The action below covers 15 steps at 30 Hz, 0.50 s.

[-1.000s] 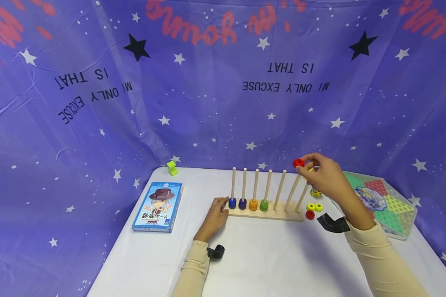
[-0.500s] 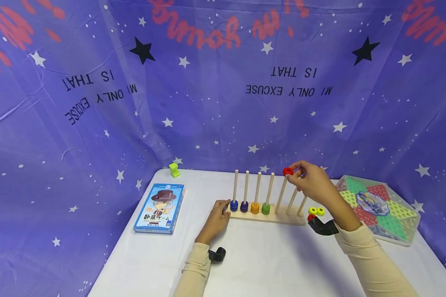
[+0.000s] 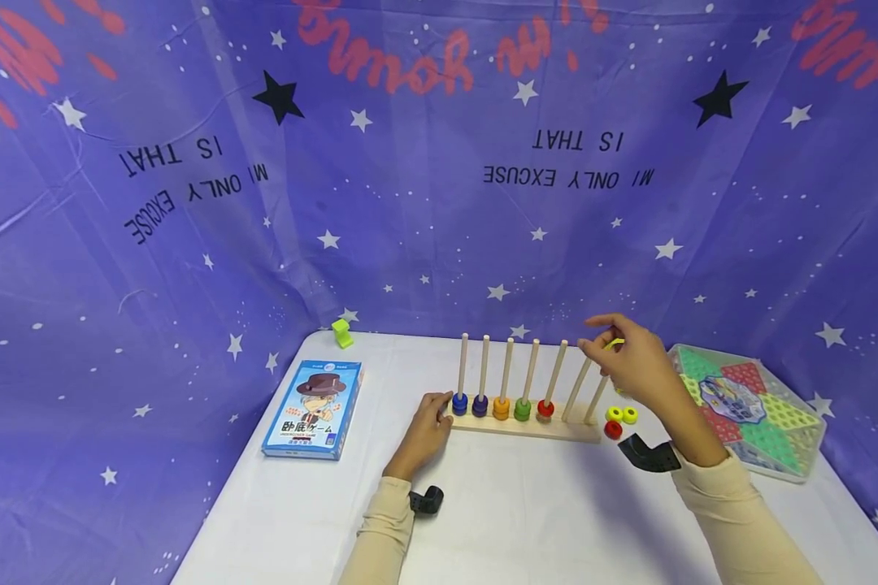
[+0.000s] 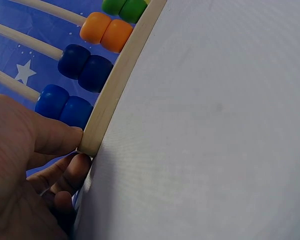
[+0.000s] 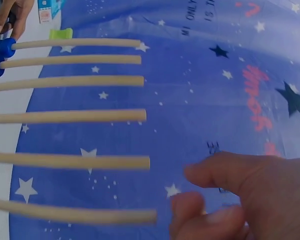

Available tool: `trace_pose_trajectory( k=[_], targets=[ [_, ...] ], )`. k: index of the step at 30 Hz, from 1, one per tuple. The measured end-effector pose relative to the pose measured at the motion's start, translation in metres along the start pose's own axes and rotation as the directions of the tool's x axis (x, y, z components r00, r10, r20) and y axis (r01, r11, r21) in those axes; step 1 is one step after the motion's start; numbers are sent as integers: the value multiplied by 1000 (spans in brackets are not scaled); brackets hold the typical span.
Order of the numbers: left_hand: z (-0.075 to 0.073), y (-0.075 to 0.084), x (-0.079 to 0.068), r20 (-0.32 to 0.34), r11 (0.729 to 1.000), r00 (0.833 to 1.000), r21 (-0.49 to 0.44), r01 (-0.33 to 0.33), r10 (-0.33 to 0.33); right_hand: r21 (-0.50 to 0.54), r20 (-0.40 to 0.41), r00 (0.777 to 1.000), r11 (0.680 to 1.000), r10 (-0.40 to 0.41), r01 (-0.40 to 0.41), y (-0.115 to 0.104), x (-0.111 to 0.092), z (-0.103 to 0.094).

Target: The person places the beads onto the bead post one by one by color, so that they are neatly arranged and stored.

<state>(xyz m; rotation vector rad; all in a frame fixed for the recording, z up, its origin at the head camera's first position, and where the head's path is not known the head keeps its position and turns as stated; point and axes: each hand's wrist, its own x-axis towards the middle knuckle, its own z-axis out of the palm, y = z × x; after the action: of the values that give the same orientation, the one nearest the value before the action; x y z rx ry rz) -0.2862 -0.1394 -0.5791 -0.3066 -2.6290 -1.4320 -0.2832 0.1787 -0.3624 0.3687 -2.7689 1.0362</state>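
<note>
A wooden bead rack (image 3: 527, 430) with several upright pegs stands on the table. Blue beads (image 4: 65, 106), dark blue beads (image 4: 85, 68), orange beads (image 4: 106, 32) and green beads (image 3: 522, 409) sit low on the first pegs. Low on the fifth peg is a red bead (image 3: 545, 409); the last two pegs are bare. My left hand (image 3: 426, 431) grips the left end of the rack's base, thumb against its edge. Above the right-hand pegs hovers my right hand (image 3: 632, 357), fingers loosely bent and apart, holding nothing in the right wrist view (image 5: 230, 195).
Right of the rack lie yellow beads (image 3: 622, 415) and another red bead (image 3: 613, 429). A yellow thing shows behind my right fingers, mostly hidden. The star-patterned game board (image 3: 754, 406) lies at the right, a blue game box (image 3: 313, 409) at the left, a lime-green piece (image 3: 342, 333) behind.
My right hand carried a red bead left to the top of the fifth peg and let it go. The bead is now low on that peg and the hand has moved back right.
</note>
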Motion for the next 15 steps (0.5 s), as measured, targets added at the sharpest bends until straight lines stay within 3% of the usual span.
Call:
trace_pose_trajectory(
  k=[4,9,12,15],
  targets=[
    [-1,2,1,0,1000,1000,0,-1,1,62,-117,991,997,56,-49,18,-12,-7],
    [-2,0,3,-12,1000,1000,-5,-19,19,125,-223,955,977,197,-172,68,-30,4],
    [-1,0,3,-11,1000,1000,-12,-18,17,129,-200,939,958,279,-257,105,-44,23],
    [0,-1,2,-4,1000,1000,-12,-14,13,141,-107,934,935,342,-326,136,-57,46]
  ],
)
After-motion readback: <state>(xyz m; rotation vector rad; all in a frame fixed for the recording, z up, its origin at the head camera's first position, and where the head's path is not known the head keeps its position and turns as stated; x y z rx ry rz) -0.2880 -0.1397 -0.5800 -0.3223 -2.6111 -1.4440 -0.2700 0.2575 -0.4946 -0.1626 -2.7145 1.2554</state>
